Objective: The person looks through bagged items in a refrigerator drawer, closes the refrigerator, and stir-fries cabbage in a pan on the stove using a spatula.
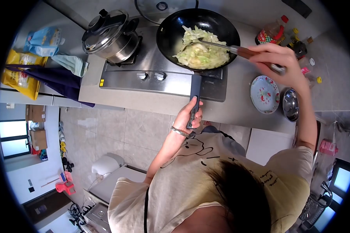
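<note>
A black wok (167, 39) stands on the right part of the gas stove. Chopped pale green cabbage (206, 56) lies in it. My left hand (188, 115) is wrapped round the wok's dark handle (195, 87), which points toward my body. In my right hand (278, 64) is the brown grip of a metal spatula (217, 45), whose head is among the cabbage. Below my right hand, a floral plate (265, 94) and a small steel bowl (290, 105) sit on the counter.
A pressure cooker (114, 39) occupies the left burner of the steel stove (120, 80). Behind the wok lies a glass lid (162, 6). Sauce bottles (274, 31) line the back right. Dark cloth (58, 79) and yellow bags (23, 73) hang at the left.
</note>
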Demonstrator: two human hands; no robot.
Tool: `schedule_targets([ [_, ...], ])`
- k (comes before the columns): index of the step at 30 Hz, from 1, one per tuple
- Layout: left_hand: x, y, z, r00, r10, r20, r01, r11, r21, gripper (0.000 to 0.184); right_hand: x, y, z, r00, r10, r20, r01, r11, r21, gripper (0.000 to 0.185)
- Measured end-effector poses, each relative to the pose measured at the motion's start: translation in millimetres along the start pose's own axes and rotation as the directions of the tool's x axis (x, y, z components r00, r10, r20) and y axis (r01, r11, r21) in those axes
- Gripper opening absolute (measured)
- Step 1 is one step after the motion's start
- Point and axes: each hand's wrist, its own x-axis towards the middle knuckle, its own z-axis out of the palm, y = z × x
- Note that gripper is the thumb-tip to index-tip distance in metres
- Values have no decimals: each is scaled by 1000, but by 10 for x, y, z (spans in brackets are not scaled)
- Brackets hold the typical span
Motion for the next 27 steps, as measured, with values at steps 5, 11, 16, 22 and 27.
schedule_targets([
  [5,-6,13,14,1000,-12,14,12,1000,-2,33,-161,-556,-525,996,86,24,-82,990,-116,19],
  [11,1,-5,14,1000,-9,-25,9,1000,-5,33,-138,-362,87,993,110,-29,-112,991,-77,20],
  [16,4,3,6,1000,-14,-14,14,1000,-5,33,-108,-145,360,972,98,-215,-127,984,-125,18],
  [22,-2,27,-33,1000,-27,12,27,1000,12,33,-177,88,734,993,93,-77,-93,996,2,18],
  [27,-10,50,-12,1000,-19,10,19,1000,20,33,-315,-622,29,990,122,-68,-131,981,-143,16],
])
